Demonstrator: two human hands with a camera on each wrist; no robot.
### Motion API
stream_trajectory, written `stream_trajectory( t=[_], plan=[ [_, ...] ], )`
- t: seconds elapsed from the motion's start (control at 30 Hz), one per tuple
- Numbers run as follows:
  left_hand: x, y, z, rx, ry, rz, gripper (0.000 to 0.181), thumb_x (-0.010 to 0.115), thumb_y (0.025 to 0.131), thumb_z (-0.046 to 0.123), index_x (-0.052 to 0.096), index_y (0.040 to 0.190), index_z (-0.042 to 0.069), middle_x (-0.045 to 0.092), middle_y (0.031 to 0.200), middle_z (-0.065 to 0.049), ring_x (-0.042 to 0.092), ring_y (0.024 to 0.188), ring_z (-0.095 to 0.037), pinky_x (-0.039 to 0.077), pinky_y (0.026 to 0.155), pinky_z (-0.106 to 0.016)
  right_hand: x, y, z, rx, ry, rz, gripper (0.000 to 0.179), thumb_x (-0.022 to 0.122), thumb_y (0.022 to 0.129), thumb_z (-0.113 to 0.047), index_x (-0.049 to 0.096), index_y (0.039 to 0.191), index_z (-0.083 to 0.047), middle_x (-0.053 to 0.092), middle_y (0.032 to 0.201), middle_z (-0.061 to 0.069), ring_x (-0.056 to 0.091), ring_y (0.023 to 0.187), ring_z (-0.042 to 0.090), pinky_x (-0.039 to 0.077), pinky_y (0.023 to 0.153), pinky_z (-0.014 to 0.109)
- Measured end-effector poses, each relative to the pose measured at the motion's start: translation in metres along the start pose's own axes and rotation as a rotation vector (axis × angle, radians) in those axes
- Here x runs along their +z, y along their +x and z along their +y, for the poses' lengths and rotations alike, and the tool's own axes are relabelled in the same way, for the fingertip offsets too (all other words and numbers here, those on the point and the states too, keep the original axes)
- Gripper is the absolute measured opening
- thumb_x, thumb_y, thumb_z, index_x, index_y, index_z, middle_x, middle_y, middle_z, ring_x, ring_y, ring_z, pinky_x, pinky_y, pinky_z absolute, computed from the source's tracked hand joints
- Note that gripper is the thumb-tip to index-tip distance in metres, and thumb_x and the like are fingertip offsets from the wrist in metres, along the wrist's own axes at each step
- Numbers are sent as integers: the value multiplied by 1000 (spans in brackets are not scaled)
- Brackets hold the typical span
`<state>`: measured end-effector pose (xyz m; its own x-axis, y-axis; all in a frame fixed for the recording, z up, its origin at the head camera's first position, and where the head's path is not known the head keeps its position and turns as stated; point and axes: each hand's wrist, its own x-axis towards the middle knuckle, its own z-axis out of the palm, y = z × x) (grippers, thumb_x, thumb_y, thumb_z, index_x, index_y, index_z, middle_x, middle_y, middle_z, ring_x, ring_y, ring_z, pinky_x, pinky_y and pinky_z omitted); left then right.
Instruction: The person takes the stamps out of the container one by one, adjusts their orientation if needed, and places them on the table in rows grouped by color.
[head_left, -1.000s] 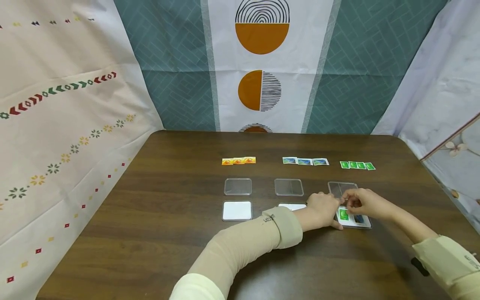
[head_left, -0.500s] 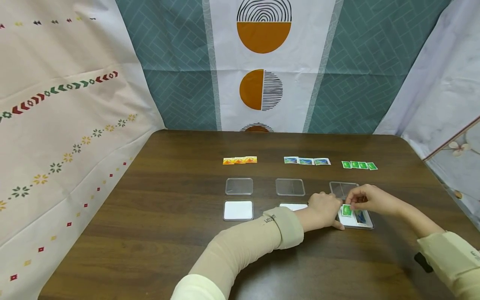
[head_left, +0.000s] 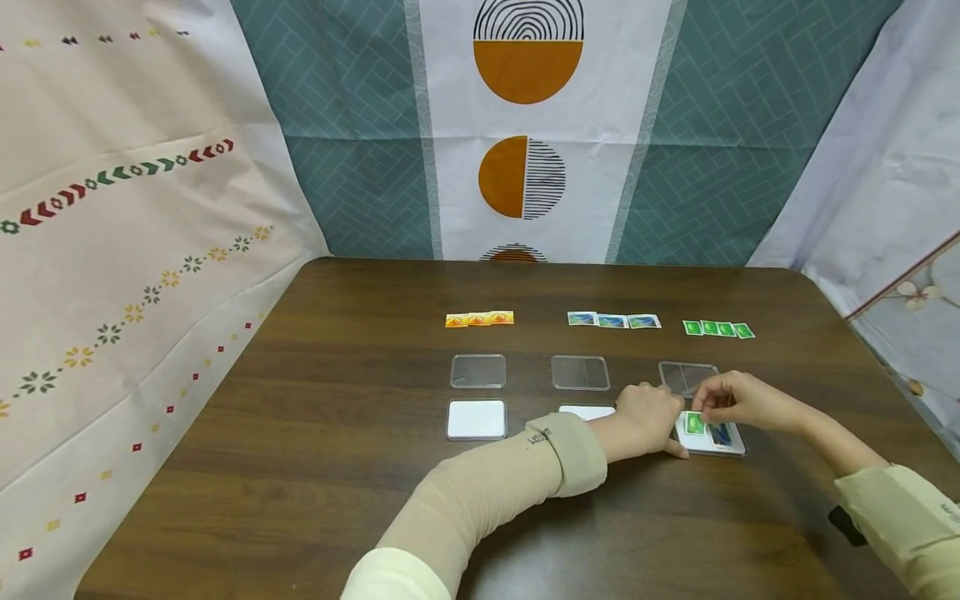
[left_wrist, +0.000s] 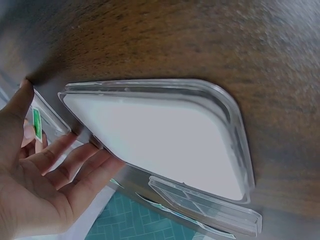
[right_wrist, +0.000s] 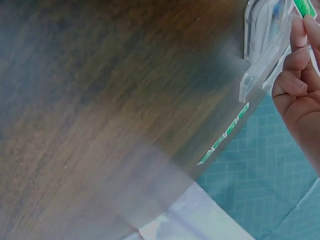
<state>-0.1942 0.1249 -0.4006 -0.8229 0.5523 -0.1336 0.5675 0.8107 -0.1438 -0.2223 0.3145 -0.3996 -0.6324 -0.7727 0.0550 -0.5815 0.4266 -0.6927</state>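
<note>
My right hand [head_left: 750,403] pinches a small green stamp [head_left: 695,423] by its edge, above the left part of the rightmost clear plastic case [head_left: 708,448]. This case has a white inside, and a blue picture stamp [head_left: 722,436] lies in its right part. At the case's left side, my left hand [head_left: 649,418] rests on the table with thumb and index finger spread along the edge. The left wrist view shows its fingers [left_wrist: 82,167] mostly straight, beside the middle case [left_wrist: 160,140] with its plain white inside. Whether the green stamp touches the case, I cannot tell.
Behind the cases lie clear lids at left [head_left: 477,372], middle [head_left: 580,373] and right [head_left: 684,377]. Farther back are rows of orange stamps [head_left: 479,320], blue stamps [head_left: 612,321] and green stamps [head_left: 717,329]. A third white-filled case [head_left: 476,419] sits at left.
My right hand has shifted slightly, and the green stamp has moved a little to the right over the case. The left hand stays at the case's side.
</note>
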Motion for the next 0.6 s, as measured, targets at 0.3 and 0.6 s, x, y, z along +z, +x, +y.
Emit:
stream_trajectory(
  t=[0.3, 0.6],
  plan=[
    [-1, 1, -2, 3, -14, -5, 56, 62, 68, 74, 58, 111, 37, 59, 106, 17, 57, 87, -4, 49, 65, -22, 1, 4, -6, 40, -32, -2, 10, 65, 83, 4, 64, 84, -6, 59, 66, 0, 44, 61, -6, 42, 50, 20],
    [-2, -1, 0, 4, -8, -24, 59, 62, 68, 74, 57, 114, 37, 58, 108, 17, 57, 91, -4, 49, 66, -22, -17, 10, 2, 12, 16, -33, 8, 65, 83, 4, 63, 86, -3, 59, 68, 8, 47, 63, -6, 43, 52, 20]
  ],
)
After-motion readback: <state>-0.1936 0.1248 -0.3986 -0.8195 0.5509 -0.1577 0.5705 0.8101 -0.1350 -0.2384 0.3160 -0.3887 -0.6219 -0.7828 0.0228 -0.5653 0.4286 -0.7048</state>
